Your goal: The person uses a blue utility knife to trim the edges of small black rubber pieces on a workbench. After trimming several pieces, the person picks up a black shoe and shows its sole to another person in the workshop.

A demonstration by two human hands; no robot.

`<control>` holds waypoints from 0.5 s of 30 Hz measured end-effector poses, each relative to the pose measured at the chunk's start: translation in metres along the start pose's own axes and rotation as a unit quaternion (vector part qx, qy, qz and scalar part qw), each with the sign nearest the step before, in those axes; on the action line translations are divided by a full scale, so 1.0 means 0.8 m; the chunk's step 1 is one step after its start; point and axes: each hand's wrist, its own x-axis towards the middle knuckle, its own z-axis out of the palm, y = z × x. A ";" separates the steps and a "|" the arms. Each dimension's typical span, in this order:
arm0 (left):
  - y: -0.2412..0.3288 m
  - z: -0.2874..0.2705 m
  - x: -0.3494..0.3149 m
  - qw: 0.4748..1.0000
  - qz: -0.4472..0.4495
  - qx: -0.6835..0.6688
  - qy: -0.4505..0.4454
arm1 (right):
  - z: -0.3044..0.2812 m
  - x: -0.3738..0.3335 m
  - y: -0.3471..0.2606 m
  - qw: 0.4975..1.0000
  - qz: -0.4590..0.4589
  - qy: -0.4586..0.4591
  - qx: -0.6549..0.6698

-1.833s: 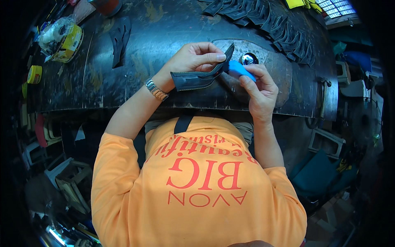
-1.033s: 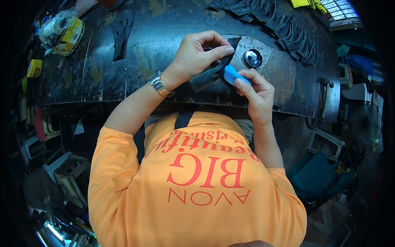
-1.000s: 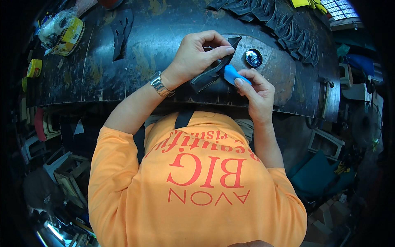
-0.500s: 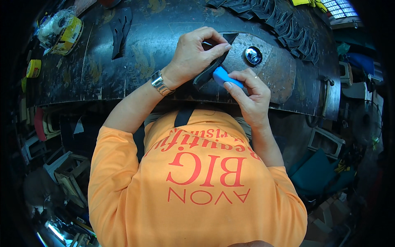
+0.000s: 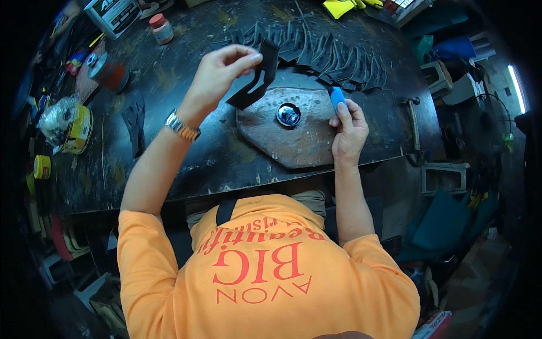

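My left hand [image 5: 217, 76] pinches a black leather piece [image 5: 262, 79] with a slot cut in it, held up over the far left edge of a worn board [image 5: 276, 150]. Between the thumb and fingers of my right hand [image 5: 350, 133] is a blue sponge [image 5: 338, 99] with a dark tip, at the board's right side. A small round tin [image 5: 288, 114] with something dark and shiny inside stands on the board between my hands.
Similar black leather pieces [image 5: 339, 59] lie overlapped in a curved row beyond the board. More leather pieces [image 5: 134, 121] lie at left, near a yellow tub [image 5: 82, 130], a metal can [image 5: 107, 72] and a red-lidded jar [image 5: 161, 29]. A hammer [image 5: 413, 121] rests at right.
My hands have moved apart. The leather piece has gone up and left, away from the sponge that was beside its edge; the sponge has moved right. The view has shifted, showing more of the table's far side.
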 end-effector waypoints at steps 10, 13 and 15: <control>-0.039 0.135 0.179 0.994 0.000 0.088 -0.057 | -0.009 -0.001 -0.006 0.998 0.024 -0.006 0.061; -0.054 0.156 0.203 0.986 0.062 0.153 -0.026 | -0.011 0.000 -0.005 0.999 0.017 -0.007 0.040; -0.057 0.152 0.203 0.961 0.107 0.253 -0.015 | -0.013 -0.001 -0.001 0.999 0.021 -0.009 0.030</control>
